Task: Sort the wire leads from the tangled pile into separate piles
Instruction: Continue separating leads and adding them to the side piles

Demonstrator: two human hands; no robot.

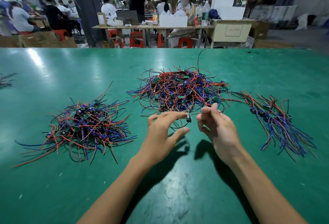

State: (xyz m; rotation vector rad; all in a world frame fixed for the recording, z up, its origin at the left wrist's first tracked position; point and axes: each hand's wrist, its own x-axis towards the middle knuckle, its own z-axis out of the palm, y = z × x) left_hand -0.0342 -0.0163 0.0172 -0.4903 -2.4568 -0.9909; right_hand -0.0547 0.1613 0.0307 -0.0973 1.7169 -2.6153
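A big tangled pile [179, 90] of red, blue and black wire leads with small green boards lies at the middle of the green table [71, 188]. A second heap of leads [83, 125] sits at the left. At the right, a row of leads [277, 122] lies roughly side by side. Just in front of the tangled pile, my left hand [163, 129] holds a small black part [188, 117] of one lead at its fingertips, thumb spread below. My right hand [217, 125] pinches the thin wire [195, 113] running from that part.
A few more wires [5, 81] lie at the table's far left edge. Beyond the far edge are other work tables [153, 26], red stools [136, 39], cardboard boxes and several seated and standing people.
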